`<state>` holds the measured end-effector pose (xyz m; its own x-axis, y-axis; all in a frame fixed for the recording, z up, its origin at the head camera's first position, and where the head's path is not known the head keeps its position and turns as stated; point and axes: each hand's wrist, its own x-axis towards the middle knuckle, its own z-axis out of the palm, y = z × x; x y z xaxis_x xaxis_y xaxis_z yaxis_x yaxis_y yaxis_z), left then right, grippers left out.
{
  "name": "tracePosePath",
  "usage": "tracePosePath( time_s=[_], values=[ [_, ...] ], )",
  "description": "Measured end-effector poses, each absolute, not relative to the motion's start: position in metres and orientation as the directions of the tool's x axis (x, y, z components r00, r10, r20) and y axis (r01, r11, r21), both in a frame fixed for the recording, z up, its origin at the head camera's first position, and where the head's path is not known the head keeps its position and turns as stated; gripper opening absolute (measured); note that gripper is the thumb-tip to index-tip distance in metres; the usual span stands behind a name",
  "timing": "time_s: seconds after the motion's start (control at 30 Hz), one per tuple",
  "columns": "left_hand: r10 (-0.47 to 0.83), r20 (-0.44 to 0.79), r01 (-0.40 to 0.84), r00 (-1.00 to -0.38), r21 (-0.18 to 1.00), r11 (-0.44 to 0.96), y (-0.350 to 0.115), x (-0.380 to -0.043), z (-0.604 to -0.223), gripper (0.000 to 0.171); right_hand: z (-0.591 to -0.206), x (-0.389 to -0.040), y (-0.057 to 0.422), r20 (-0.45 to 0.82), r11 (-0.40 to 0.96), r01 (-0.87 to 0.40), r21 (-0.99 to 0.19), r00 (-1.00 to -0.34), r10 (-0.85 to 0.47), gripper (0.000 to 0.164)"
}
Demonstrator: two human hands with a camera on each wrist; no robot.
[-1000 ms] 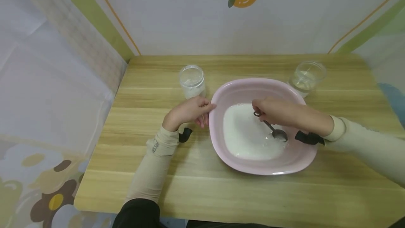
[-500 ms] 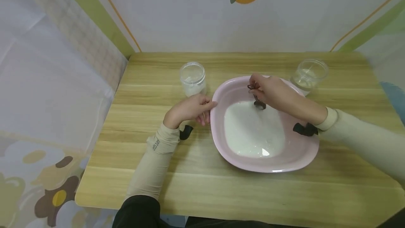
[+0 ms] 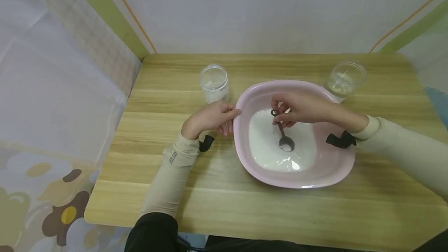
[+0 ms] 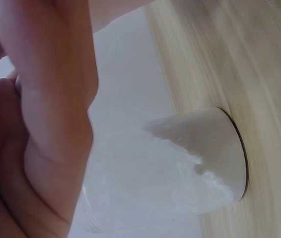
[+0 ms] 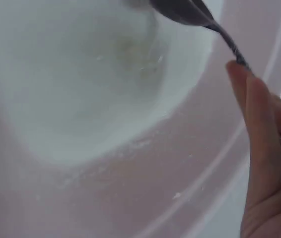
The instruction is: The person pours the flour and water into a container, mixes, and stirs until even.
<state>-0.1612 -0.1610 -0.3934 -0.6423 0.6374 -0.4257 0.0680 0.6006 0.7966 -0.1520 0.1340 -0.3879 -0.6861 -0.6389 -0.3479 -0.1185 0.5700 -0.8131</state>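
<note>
A pink basin [image 3: 241, 149] on the wooden table holds milky white liquid [image 3: 266, 147]. My right hand [image 3: 297, 108] reaches over it and pinches the handle of a dark metal spoon [image 3: 286, 143]. The spoon's bowl hangs low at the liquid; whether it touches the surface I cannot tell. In the right wrist view, thumb and fingers [image 5: 262, 129] close on the handle of the spoon [image 5: 185, 10]. My left hand [image 3: 211, 118] grips the basin's left rim, thumb on top and fingers outside. Near that hand stands a clear jar [image 3: 214, 83] with white powder [image 4: 210, 153] inside.
Behind the basin's right end stands a clear round container [image 3: 346, 77] with clear liquid. A printed cloth wall [image 3: 196, 14] rises at the table's back edge. Black straps hang at both wrists.
My right hand has moved the spoon from the basin's right side to its far side, then back toward the middle. My left hand has stayed at the rim. The view has tilted slightly down.
</note>
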Motion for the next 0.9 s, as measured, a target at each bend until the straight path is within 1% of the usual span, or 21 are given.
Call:
tracePosePath(
  time_s=[0.03, 0.1, 0.2, 0.27, 0.37, 0.47, 0.53, 0.6, 0.67, 0.77, 0.83, 0.9],
  values=[
    [0.638, -0.425, 0.068, -0.642, 0.797, 0.6, -0.161, -0.161, -0.393, 0.036, -0.387, -0.151, 0.136, -0.352, 0.599, -0.156, -0.785, -0.683, -0.639, 0.018],
    [0.637, -0.424, 0.069, -0.643, 0.797, 0.601, -0.161, -0.162, -0.392, 0.036, -0.386, -0.15, 0.141, -0.312, 0.639, -0.276, -0.718, -0.693, -0.65, 0.016],
    [0.634, -0.427, 0.065, -0.645, 0.795, 0.603, -0.162, -0.162, -0.391, 0.036, -0.386, -0.151, 0.146, -0.171, 0.651, -0.455, -0.608, -0.725, -0.667, 0.016],
    [0.634, -0.428, 0.065, -0.644, 0.795, 0.603, -0.162, -0.161, -0.39, 0.036, -0.386, -0.152, 0.148, -0.075, 0.662, -0.521, -0.539, -0.753, -0.654, 0.016],
    [0.636, -0.428, 0.063, -0.643, 0.797, 0.601, -0.161, -0.161, -0.39, 0.036, -0.388, -0.154, 0.148, 0.024, 0.675, -0.551, -0.492, -0.783, -0.621, 0.017],
    [0.636, -0.43, 0.064, -0.641, 0.796, 0.602, -0.16, -0.162, -0.392, 0.036, -0.391, -0.156, 0.144, 0.046, 0.662, -0.509, -0.55, -0.81, -0.584, 0.017],
    [0.636, -0.434, 0.061, -0.639, 0.795, 0.604, -0.16, -0.162, -0.394, 0.036, -0.393, -0.156, 0.14, 0.018, 0.619, -0.453, -0.641, -0.816, -0.578, 0.016],
    [0.637, -0.435, 0.062, -0.637, 0.794, 0.604, -0.159, -0.162, -0.396, 0.036, -0.394, -0.156, 0.136, -0.048, 0.562, -0.363, -0.743, -0.809, -0.586, 0.016],
    [0.636, -0.436, 0.061, -0.637, 0.794, 0.605, -0.159, -0.162, -0.397, 0.036, -0.394, -0.154, 0.134, -0.126, 0.511, -0.267, -0.817, -0.782, -0.61, 0.015],
    [0.637, -0.436, 0.061, -0.636, 0.794, 0.604, -0.158, -0.162, -0.397, 0.036, -0.393, -0.152, 0.133, -0.229, 0.481, -0.168, -0.861, -0.716, -0.659, 0.015],
    [0.637, -0.438, 0.057, -0.635, 0.795, 0.604, -0.157, -0.161, -0.396, 0.036, -0.392, -0.151, 0.136, -0.277, 0.495, -0.144, -0.857, -0.681, -0.678, 0.014],
    [0.635, -0.439, 0.055, -0.635, 0.794, 0.605, -0.157, -0.161, -0.394, 0.036, -0.391, -0.151, 0.14, -0.305, 0.529, -0.161, -0.833, -0.664, -0.683, 0.014]
  ],
)
